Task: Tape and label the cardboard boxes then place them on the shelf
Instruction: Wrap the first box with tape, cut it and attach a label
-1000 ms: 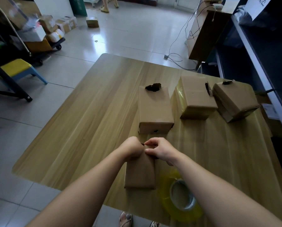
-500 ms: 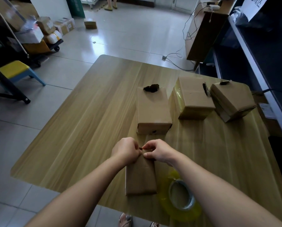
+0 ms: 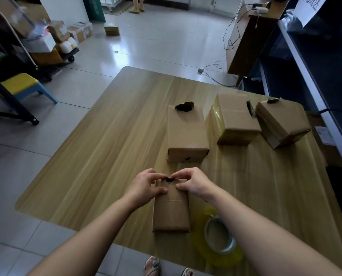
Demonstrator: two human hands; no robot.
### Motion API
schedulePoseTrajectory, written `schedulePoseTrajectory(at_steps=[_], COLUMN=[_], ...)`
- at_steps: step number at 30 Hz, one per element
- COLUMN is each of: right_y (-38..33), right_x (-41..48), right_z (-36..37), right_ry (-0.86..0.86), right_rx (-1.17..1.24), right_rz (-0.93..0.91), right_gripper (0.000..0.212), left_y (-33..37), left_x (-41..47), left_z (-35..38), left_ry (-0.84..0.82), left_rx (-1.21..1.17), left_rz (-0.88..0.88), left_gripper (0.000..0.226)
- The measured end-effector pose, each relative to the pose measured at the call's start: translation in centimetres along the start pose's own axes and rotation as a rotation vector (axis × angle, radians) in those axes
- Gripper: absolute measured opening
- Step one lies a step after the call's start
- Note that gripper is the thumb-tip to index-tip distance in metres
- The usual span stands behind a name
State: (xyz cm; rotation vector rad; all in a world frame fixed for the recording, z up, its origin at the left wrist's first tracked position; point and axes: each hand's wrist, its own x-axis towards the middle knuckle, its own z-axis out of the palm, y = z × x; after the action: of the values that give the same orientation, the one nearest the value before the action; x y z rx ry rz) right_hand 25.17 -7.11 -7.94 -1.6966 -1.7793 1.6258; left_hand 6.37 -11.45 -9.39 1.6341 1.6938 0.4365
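Brown cardboard makes up the near box (image 3: 171, 210), which lies flat on the wooden counter (image 3: 106, 156) close to its near edge, long side pointing away from the person. Both grips meet at its far end: the left grip (image 3: 144, 186) and the right grip (image 3: 194, 184) are curled, fingertips narrowed onto a small dark scrap (image 3: 169, 179) that sits on the far edge of the box top, and both thumbs lie on the cardboard just below it. Whether the scrap is stuck to the box or only held there cannot be told. Just right of this box, under the right forearm, a roll of clear yellowish tape (image 3: 220, 236) lies flat on the counter. Farther out stand three more boxes: a long box (image 3: 186, 132) straight ahead with a dark lump (image 3: 184, 106) at its far end, a taped box (image 3: 235, 118) just to its right with shiny tape down its left side, and a tilted box (image 3: 281, 120) near the far right corner, turned at an angle to the others. A dark shelf (image 3: 335, 96) runs along the right side of the counter. On the tiled floor to the left are a yellow stool (image 3: 21, 84) and a cart (image 3: 52, 46) piled with parcels.
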Motion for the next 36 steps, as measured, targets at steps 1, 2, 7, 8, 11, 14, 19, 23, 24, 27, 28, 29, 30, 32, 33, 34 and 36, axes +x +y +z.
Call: schedulePoseTrajectory(at_steps=[1,2,7,8,11,14,19,23,24,27,28,29,30,32,33,34,36], right_y=[0.1,0.2,0.8,0.8,0.6,0.6,0.4,0.4,0.4,0.4,0.4,0.2,0.1,0.0,0.1,0.2,0.5], right_x=[0.0,0.0,0.1,0.1,0.0,-0.3,-0.9,-1.2,-1.3,-1.4,-1.3,-1.3,-1.2,-1.0,-0.9,-0.8,-0.7], right_z=[0.0,0.1,0.3,0.3,0.3,0.4,0.5,0.5,0.5,0.6,0.5,0.4,0.4,0.3,0.3,0.3,0.6], right_ry=[0.012,0.025,0.069,0.075,0.088,0.106,0.131,0.126,0.129,0.121,0.115,0.109,0.105,0.116,0.138,0.164,0.193], right_rx=[-0.001,-0.002,0.017,-0.003,-0.106,-0.153,-0.266,-0.320,-0.326,-0.409,-0.451,-0.491,-0.516,-0.498,-0.445,-0.371,-0.246], right_rz=[-0.008,-0.012,-0.023,-0.031,-0.073,-0.118,-0.201,-0.234,-0.239,-0.272,-0.286,-0.300,-0.306,-0.288,-0.264,-0.232,-0.174], right_gripper=[0.029,0.028,0.025,0.025,0.023,0.021,0.021,0.022,0.022,0.022,0.022,0.022,0.022,0.021,0.019,0.018,0.015], left_y=[0.0,0.0,-0.4,-0.5,-0.4,-0.2,-0.3,0.0,-0.1,-0.3,-0.3,-0.2,-0.1,0.2,0.3,0.3,0.1], left_x=[-0.1,-0.2,-0.8,-0.9,-1.0,-0.8,-0.6,-0.5,-0.5,-0.6,-0.5,-0.5,-0.4,-0.3,-0.3,-0.4,-0.8], left_z=[0.1,0.2,0.2,0.1,-0.5,-0.9,-0.9,-1.1,-1.1,-0.9,-0.9,-0.9,-1.0,-1.1,-1.2,-1.2,-1.0], left_ry=[0.009,0.018,0.049,0.044,-0.008,-0.066,-0.072,-0.066,-0.065,-0.063,-0.073,-0.084,-0.091,-0.104,-0.105,-0.098,-0.045], left_rx=[-0.009,-0.018,0.042,0.098,0.380,0.499,0.532,0.513,0.510,0.546,0.568,0.581,0.581,0.551,0.522,0.482,0.387], left_rz=[0.007,0.014,0.111,0.149,0.326,0.439,0.497,0.500,0.500,0.518,0.517,0.513,0.509,0.497,0.487,0.469,0.384], left_gripper=[0.043,0.042,0.039,0.039,0.043,0.054,0.056,0.054,0.060,0.064,0.062,0.058,0.054,0.050,0.050,0.048,0.042])
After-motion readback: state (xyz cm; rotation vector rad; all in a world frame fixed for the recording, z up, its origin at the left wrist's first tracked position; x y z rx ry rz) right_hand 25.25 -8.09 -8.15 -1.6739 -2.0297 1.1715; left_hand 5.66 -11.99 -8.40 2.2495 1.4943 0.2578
